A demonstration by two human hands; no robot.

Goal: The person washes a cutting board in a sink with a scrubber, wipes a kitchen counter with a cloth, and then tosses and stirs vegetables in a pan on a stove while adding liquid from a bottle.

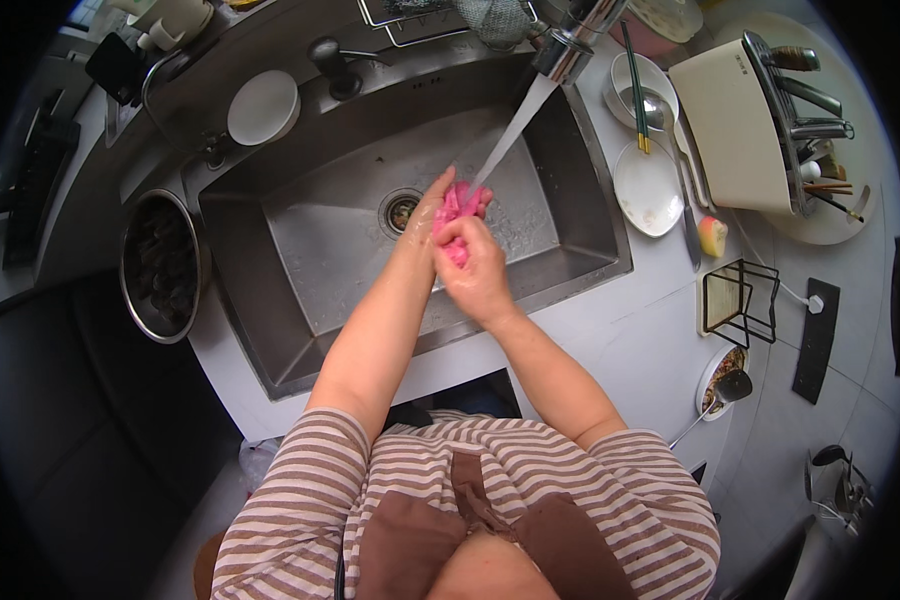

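Over the stainless steel sink [337,262], my two hands are together on a wet pink cloth [461,210]. My left hand [425,217] lies along the cloth's left side and under it, its thumb pointing up and its fingertips showing at the cloth's far right. My right hand [472,270] is closed on the near end of the cloth. A stream of water from the chrome faucet [562,56] falls onto the cloth. The drain [401,214] with bits of food in it is just left of my hands.
A metal bowl of dark pieces [195,277] stands left of the sink. To the right are a white bowl [615,90] with chopsticks [634,90], a white plate [649,191], a ladle [682,180], a knife block [731,127] and a black wire rack [742,300]. A soap dispenser [335,67] rises behind.
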